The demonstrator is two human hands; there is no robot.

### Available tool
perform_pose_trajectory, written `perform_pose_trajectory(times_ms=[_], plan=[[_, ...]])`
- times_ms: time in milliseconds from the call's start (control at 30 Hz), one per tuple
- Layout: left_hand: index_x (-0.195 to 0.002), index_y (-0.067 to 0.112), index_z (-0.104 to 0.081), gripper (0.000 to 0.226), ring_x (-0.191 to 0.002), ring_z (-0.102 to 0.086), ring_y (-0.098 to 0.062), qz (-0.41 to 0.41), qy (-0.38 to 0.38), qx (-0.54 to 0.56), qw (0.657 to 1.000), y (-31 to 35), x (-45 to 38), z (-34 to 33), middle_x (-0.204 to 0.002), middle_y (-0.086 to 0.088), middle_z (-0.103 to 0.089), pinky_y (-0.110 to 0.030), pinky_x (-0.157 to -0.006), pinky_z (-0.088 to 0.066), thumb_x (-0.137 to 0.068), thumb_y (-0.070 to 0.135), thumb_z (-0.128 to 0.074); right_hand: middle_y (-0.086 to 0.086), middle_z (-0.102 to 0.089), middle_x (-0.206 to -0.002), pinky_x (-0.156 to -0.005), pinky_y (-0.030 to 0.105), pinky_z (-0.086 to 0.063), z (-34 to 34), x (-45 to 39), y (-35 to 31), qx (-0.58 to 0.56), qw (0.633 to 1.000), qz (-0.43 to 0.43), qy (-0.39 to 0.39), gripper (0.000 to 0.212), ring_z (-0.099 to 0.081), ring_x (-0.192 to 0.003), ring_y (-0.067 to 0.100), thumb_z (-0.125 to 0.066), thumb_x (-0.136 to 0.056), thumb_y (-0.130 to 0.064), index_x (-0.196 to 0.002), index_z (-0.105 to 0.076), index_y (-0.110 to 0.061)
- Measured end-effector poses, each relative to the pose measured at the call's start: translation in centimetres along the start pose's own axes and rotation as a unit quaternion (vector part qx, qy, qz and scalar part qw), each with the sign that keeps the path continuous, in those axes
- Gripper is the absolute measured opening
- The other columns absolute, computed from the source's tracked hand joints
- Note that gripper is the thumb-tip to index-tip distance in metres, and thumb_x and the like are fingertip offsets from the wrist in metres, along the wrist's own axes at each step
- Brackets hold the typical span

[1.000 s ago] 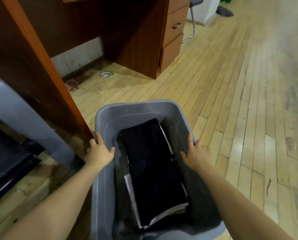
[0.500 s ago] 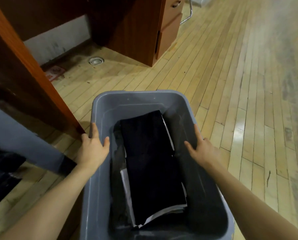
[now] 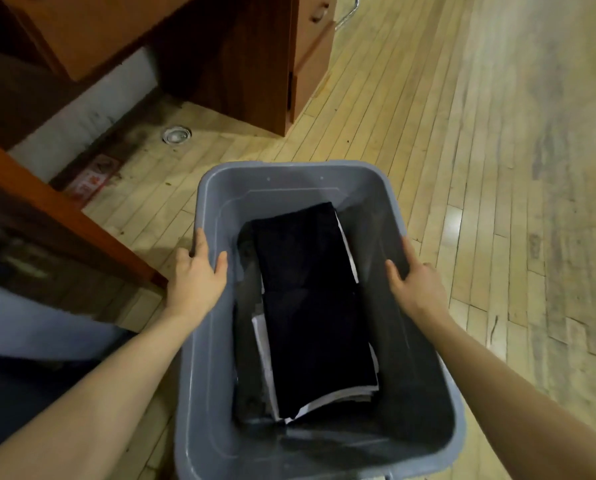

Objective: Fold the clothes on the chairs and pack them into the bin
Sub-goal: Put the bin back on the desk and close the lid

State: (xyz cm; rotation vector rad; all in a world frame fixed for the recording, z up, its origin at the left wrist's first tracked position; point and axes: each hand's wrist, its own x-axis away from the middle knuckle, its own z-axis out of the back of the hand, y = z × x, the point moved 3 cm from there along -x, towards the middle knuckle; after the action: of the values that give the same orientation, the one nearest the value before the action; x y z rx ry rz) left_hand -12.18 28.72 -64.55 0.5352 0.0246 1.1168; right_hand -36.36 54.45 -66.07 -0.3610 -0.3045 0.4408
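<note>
The bin (image 3: 300,174) was gripped at both side rims, by the left hand (image 3: 196,278) and the right hand (image 3: 416,282). The folded clothes (image 3: 310,306) inside looked soft and light; the rigid rim seemed the best hold.

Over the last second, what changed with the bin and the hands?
The grey bin has come away from the wooden desk with more of it in view. Left hand and right hand still grip its side rims. The folded black clothes lie as before.
</note>
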Motion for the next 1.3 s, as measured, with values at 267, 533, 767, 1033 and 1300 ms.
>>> perform_pose_trajectory(times_ms=[267, 533, 767, 1033, 1300], plan=[[-0.152, 0.024, -0.003, 0.067, -0.093, -0.054, -0.037, -0.055, 0.016, 0.012, 0.998, 12.0, 3.1, 14.7, -0.126, -0.022, -0.038, -0.046, -0.082, -0.049, -0.098, 0.047, -0.035, 0.012, -0.054, -0.070, -0.044, 0.029, -0.038, 19.5, 3.7, -5.5, -0.048, 0.996, -0.034, 0.068, 0.055, -0.054, -0.056, 0.025, -0.040, -0.098, -0.037, -0.149, -0.017, -0.042], [-0.152, 0.018, -0.008, 0.065, -0.086, -0.056, -0.037, -0.091, 0.043, -0.035, 0.994, 24.1, 6.5, 31.7, -0.122, -0.024, -0.042, -0.034, -0.064, -0.041, -0.099, 0.043, -0.035, 0.011, -0.056, -0.059, -0.042, 0.029, -0.036, 38.7, 6.2, -11.4, -0.065, 0.991, -0.030, 0.116, 0.048, -0.054, -0.050, 0.024, -0.039, -0.098, -0.029, -0.146, -0.034, -0.029], [-0.151, 0.016, -0.016, 0.061, -0.088, -0.056, -0.041, -0.114, 0.120, -0.058, 0.984, 30.0, 8.6, 44.3, -0.116, -0.026, -0.046, -0.037, -0.068, -0.039, -0.099, 0.041, -0.034, 0.004, -0.059, -0.070, -0.052, 0.030, -0.038, 50.9, 7.1, -17.8, -0.084, 0.981, 0.024, 0.172, 0.042, -0.057, -0.061, 0.021, -0.038, -0.095, -0.033, -0.136, -0.045, -0.028], [-0.151, 0.014, -0.014, 0.061, -0.090, -0.056, -0.043, -0.079, 0.203, -0.035, 0.975, 28.7, 9.1, 54.9, -0.126, -0.029, -0.041, -0.036, -0.067, -0.040, -0.100, 0.042, -0.033, 0.003, -0.065, -0.083, -0.063, 0.036, -0.049, 57.9, 5.6, -28.5, -0.119, 0.961, 0.149, 0.199, 0.034, -0.061, -0.074, 0.026, -0.041, -0.093, -0.031, -0.125, -0.052, -0.030], [-0.147, 0.011, -0.024, 0.057, -0.080, -0.055, -0.039, 0.014, 0.277, -0.021, 0.961, 18.0, 4.8, 62.3, -0.112, -0.029, -0.050, -0.036, -0.062, -0.041, -0.099, 0.040, -0.036, 0.004, -0.068, -0.085, -0.059, 0.034, -0.052, 54.8, 2.2, -44.0, -0.130, 0.946, 0.272, 0.119, 0.035, -0.064, -0.075, 0.025, -0.042, -0.097, -0.026, -0.130, -0.053, -0.025]])
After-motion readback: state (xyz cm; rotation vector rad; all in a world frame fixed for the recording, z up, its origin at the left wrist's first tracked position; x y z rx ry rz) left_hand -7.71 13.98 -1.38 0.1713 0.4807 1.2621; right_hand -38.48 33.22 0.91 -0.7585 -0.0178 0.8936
